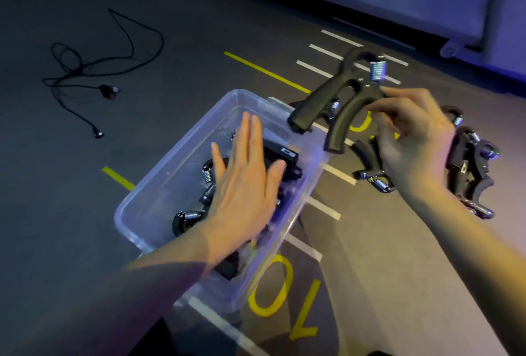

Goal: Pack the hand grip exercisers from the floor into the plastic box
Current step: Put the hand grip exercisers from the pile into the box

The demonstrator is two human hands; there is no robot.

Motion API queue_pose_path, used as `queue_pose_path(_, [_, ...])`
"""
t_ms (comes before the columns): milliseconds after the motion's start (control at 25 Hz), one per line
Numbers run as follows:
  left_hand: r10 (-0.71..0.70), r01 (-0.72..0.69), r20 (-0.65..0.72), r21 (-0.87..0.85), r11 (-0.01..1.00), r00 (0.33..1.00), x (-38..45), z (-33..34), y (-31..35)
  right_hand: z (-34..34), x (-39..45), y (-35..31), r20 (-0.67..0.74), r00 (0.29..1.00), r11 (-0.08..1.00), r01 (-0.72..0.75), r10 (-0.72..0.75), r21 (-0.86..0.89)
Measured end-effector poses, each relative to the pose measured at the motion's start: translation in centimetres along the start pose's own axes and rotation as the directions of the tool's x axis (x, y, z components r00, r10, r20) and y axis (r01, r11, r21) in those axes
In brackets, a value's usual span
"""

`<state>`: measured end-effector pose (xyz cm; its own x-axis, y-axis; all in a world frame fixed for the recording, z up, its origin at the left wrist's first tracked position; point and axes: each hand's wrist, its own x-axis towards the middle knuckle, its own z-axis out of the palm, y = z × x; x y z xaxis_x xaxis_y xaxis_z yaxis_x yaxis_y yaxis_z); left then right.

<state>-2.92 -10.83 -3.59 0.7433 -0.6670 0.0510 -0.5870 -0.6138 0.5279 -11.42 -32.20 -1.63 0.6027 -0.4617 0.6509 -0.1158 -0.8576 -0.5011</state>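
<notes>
The setting is an indoor gym or training floor. Dark grey matte flooring [85, 213] carries painted white graduation lines [324, 68] beyond the right hand [414, 139], plus yellow stripes [266, 71] and a yellow numeral "10" [284, 296] near the wrists. A loose black cable [94, 71] lies far left of the left hand [244, 182].

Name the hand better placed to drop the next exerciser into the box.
Right. The right hand already pinches a grip exerciser in the air just beside the plastic box. The left hand lies flat and open over the exercisers inside.
</notes>
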Motion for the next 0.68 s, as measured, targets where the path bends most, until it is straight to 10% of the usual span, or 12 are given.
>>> queue_pose_path(200, [-0.267, 0.275, -0.086, 0.094, 0.957, 0.96, -3.9, -4.1, -7.2, 4.4, -2.4, -7.2, 0.345, 0.927, 0.983, 0.1, -0.147, 0.151])
queue_pose_path(400, [-0.365, 0.353, 0.017, 0.221, 0.909, 0.931, -7.0, -5.2, -11.5, 9.2, -6.3, -10.0, 0.673, 0.698, 0.965, 0.109, -0.244, 0.238])
queue_pose_path(680, [-0.338, 0.326, 0.059, 0.151, 0.933, 0.939, -6.9, -4.6, -13.3, 14.1, -7.7, -11.8, 0.856, 0.509, 0.94, -0.24, -0.089, 0.241])
